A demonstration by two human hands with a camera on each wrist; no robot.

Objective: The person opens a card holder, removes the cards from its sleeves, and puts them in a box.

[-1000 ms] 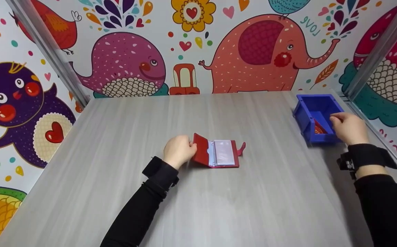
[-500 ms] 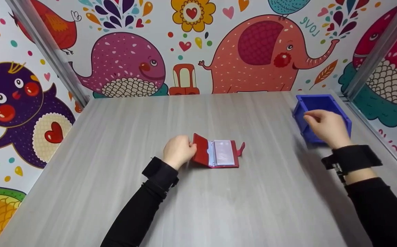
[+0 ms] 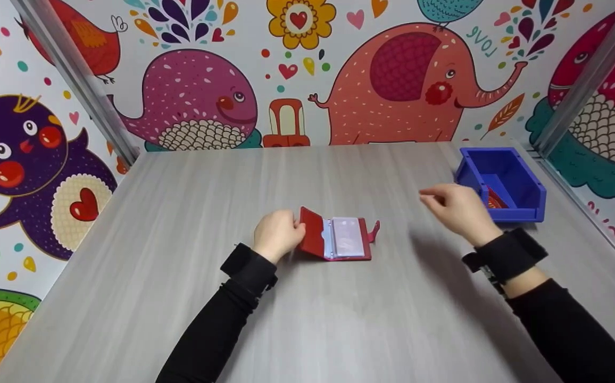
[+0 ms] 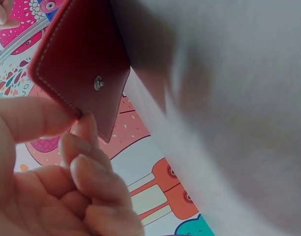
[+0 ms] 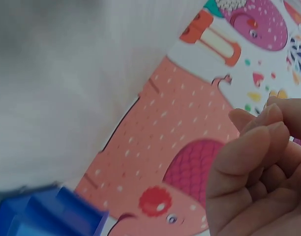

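A small red card holder (image 3: 350,236) lies opened on the table, its clear plastic sleeves facing up and its strap sticking out to the right. My left hand (image 3: 278,234) pinches the edge of its raised cover (image 3: 312,231) between thumb and fingers. In the left wrist view the cover (image 4: 86,64) shows white stitching and a metal snap. My right hand (image 3: 459,210) hovers above the table between the card holder and a blue bin (image 3: 517,214). Its fingers (image 5: 244,150) are curled with the thumb near the fingertips, and nothing shows between them.
Inside the blue bin, at its left side, is a flat red item (image 3: 495,199) with a printed pattern. Printed panels (image 3: 297,74) with cartoon animals enclose the back and sides of the table (image 3: 382,319). A metal post (image 3: 73,80) stands at the left corner.
My right hand has moved left from over the blue bin, uncovering more of it and the red item inside. The left hand and the card holder have stayed in place.
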